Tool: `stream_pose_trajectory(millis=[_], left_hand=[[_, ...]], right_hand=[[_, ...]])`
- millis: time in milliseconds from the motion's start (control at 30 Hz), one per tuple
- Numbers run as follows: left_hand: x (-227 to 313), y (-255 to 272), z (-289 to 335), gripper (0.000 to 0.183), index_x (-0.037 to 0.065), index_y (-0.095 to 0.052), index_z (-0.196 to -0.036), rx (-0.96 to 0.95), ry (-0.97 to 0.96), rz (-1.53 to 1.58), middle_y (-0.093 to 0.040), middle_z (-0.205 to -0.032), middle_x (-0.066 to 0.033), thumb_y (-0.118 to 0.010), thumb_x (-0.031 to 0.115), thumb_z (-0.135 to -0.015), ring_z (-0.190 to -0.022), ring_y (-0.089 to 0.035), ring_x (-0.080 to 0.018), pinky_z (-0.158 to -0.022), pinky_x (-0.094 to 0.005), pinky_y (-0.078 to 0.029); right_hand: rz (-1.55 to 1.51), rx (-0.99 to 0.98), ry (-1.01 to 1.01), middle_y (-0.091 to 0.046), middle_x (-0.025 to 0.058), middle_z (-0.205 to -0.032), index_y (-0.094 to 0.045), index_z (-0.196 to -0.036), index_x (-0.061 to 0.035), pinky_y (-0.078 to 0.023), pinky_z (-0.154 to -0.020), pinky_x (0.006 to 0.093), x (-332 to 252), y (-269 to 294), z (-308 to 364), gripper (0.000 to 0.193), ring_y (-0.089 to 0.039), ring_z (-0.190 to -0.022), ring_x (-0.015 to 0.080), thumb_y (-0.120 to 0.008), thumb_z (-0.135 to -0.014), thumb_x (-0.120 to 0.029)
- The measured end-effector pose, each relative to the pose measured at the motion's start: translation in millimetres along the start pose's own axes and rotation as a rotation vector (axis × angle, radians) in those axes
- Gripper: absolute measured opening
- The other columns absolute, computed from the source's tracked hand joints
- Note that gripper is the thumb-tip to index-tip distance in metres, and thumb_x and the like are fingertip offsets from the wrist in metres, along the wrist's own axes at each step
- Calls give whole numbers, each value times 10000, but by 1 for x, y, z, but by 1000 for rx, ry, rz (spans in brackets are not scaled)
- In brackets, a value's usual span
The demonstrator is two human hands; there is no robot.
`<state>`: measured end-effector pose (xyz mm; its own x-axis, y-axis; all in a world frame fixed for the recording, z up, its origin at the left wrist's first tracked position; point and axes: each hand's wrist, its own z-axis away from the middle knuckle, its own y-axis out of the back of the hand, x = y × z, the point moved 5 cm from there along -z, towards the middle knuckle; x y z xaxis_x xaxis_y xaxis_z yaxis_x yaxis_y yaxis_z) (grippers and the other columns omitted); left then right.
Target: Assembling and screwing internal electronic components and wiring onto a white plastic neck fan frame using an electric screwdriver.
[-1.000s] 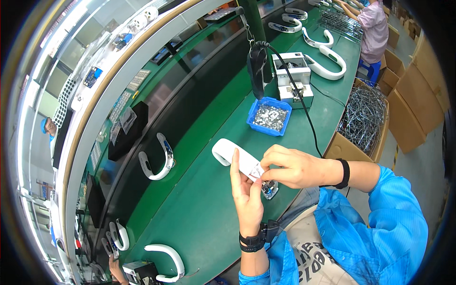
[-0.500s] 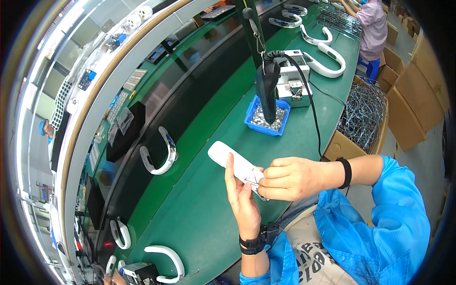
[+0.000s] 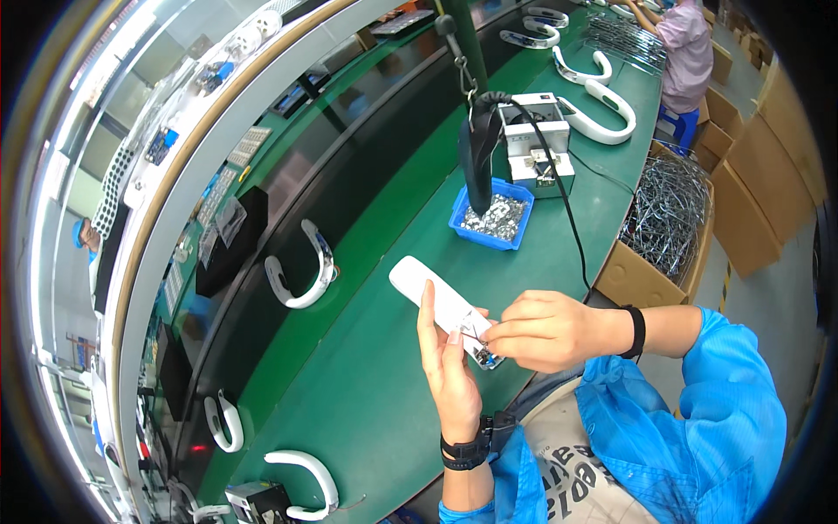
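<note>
The left hand [image 3: 452, 377] gripped the white casing [image 3: 432, 295] between thumb and fingers above the green bench [image 3: 349, 393], near its end of exposed electronics [image 3: 484, 355]. There the right hand [image 3: 546, 332] had its fingertips pressed together (what they pinched was too small to tell). Beyond stood a blue tray [image 3: 482, 239] of small metal parts [image 3: 504, 217].

One wide head-worn view looks down at both hands [image 3: 543, 332], close by.
</note>
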<state>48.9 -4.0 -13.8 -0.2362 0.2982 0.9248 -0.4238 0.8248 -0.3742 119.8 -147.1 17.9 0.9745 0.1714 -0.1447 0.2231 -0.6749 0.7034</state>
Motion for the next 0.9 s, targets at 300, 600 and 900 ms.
stream_pose_trajectory(millis=[300,600,900], left_hand=[[14,11,-3,507,58,-376,-1632,276,22,89,-727,-1134,-203,-453,220,-1159,-891,-725,-220,-832,-359,-598],[36,43,-124,419,14,-558,-1529,-196,-44,-666,-746,-1079,-104,-533,144,-1132,-873,-710,-140,-767,-292,-567],[-21,148,-256,516,-82,-567,-1366,413,-505,-1499,-619,-1376,-292,-664,-25,-863,-1321,-556,-465,-1166,-563,-406]], right_hand=[[-109,159,-22,-752,106,-1148,-715,-1195,-22,-554,-750,406,5,-1,-2,437,-711,-970,283,-777,-766,29],[-614,107,-798,-709,107,-976,-702,-1127,-26,-555,-738,372,52,-77,60,215,-702,-846,243,-656,-925,31],[-430,-71,-623,-694,95,-959,-705,-1043,-69,-551,-827,462,55,-96,73,95,-682,-930,321,-694,-952,-95]])
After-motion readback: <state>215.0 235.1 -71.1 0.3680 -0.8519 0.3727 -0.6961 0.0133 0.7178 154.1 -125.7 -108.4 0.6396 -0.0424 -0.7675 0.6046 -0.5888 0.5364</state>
